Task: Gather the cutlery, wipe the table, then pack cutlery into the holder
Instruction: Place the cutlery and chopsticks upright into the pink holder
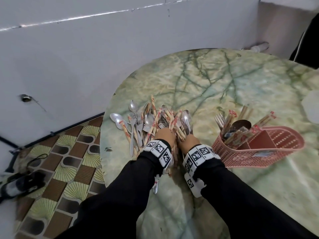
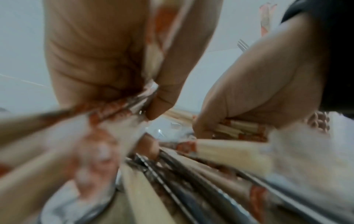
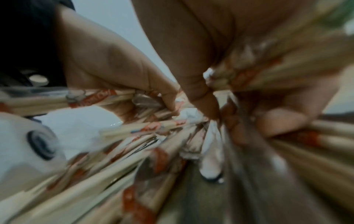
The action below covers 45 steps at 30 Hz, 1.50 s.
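On the green marble table (image 1: 215, 80), at the right, the pink holder (image 1: 255, 149) stood tilted with wrapped chopsticks and forks in 1 compartment. Beside it, the left hand (image 1: 164, 135) and right hand (image 1: 188, 140) each clenched the cutlery pile (image 1: 155, 119); loose spoons (image 1: 119, 119) lay left.
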Available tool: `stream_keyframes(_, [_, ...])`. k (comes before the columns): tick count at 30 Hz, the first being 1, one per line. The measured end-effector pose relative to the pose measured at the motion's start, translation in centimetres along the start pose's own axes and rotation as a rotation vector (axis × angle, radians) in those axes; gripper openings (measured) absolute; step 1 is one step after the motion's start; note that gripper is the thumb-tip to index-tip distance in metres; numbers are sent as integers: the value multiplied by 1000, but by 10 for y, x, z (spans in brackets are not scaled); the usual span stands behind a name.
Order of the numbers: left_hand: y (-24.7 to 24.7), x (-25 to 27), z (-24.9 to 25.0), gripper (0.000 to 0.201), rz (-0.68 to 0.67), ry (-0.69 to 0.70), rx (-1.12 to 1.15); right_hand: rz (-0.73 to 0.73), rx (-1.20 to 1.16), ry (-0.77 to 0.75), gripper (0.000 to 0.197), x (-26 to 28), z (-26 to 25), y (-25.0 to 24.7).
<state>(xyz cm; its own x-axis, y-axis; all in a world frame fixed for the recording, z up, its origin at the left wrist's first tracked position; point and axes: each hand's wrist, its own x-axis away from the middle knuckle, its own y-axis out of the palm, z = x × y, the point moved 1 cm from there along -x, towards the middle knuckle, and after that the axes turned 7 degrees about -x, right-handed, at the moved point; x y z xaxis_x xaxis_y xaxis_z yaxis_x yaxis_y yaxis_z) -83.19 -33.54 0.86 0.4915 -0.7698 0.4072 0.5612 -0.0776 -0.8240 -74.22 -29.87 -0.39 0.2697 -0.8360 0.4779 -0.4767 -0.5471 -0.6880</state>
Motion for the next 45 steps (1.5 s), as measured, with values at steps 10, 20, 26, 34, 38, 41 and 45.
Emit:
stream_keyframes(10, [-2, -1, -6, 19, -10, 67, 571, 91, -533, -136, 30, 6, 8, -6])
stream_keyframes(20, [-34, 42, 14, 9, 245, 200, 961, -54, -1010, -171, 25, 48, -17, -44])
stream_keyframes(26, [-58, 70, 30, 8, 466, 328, 1109, -209, -1011, -473, 22, 97, -27, -84])
stream_keyframes(34, [-58, 101, 78, 13, 460, 493, 1278, -206, -1277, -725, 17, 146, 3, -167])
stream_keyframes(38, [-33, 112, 99, 13, 434, 426, 1131, -190, -1426, -781, 17, 145, 31, -202])
stream_keyframes(41, [-9, 115, 107, 36, 425, 374, 1030, -118, -1433, -795, 12, 134, 52, -213])
stream_keyframes(45, [21, 114, 103, 67, 351, 239, 1019, -51, -1499, -771, 18, 116, 69, -210])
